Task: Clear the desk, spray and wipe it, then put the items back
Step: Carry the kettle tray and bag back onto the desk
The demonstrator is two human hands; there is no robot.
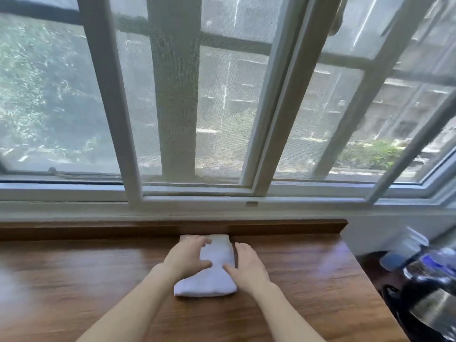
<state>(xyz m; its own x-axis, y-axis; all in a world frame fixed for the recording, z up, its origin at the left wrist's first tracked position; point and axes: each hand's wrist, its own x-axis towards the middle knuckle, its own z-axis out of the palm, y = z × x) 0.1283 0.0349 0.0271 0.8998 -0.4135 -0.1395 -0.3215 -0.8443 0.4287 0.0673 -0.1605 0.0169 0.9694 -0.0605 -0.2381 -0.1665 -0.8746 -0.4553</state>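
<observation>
A folded white cloth [212, 275] lies on the brown wooden desk [74, 280], its far end close to the raised back edge. My left hand [187, 257] rests on the cloth's left side with fingers spread and fairly straight. My right hand [249, 267] presses on the cloth's right edge, fingers straight, thumb on the cloth. Both forearms reach in from the bottom of the view.
A wide window with white frames [172, 107] stands right behind the desk. Beyond the desk's right edge sit blurred items: a plastic bottle [404, 250], a bluish bottle [436, 260] and a dark kettle-like object [424, 302].
</observation>
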